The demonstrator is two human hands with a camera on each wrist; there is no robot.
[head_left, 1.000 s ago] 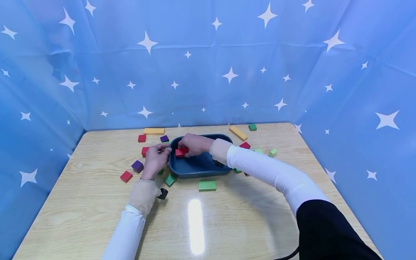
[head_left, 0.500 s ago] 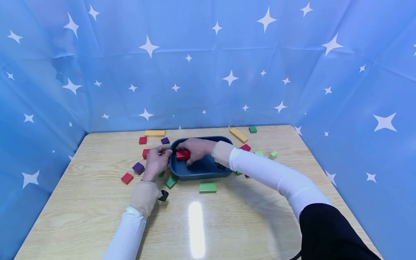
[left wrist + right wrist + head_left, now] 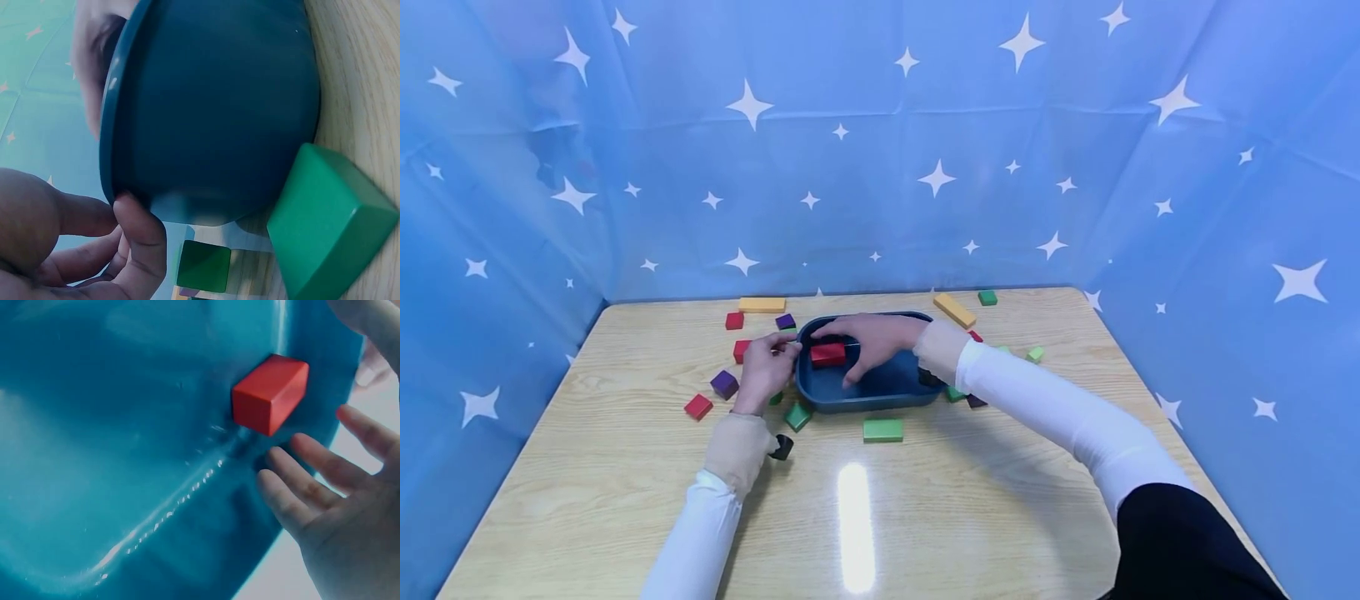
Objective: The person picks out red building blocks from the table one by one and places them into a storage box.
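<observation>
A dark blue oval tub (image 3: 872, 403) stands on the wooden table. Inside it, at the left end, lies a red rectangular block (image 3: 828, 356). Over the tub my right hand (image 3: 880, 340) spreads its fingers; in the right wrist view they are apart from the red block (image 3: 269, 397), with nothing held. At the tub's left end, my left hand (image 3: 764, 375) pinches the rim between thumb and finger, as the left wrist view of the tub (image 3: 212, 112) shows. Close by that hand is a dark green block (image 3: 797, 416).
Left of the tub are red blocks (image 3: 698, 407), purple blocks (image 3: 725, 384) and a yellow block (image 3: 762, 305). A light green block (image 3: 882, 431) lies in front. Behind right are another yellow block (image 3: 954, 310) and a green block (image 3: 987, 297). My right sleeve partly hides more blocks.
My right hand has let go of the red block, which now rests in the tub. That hand has opened and drawn slightly right. My left hand has stayed at the rim.
</observation>
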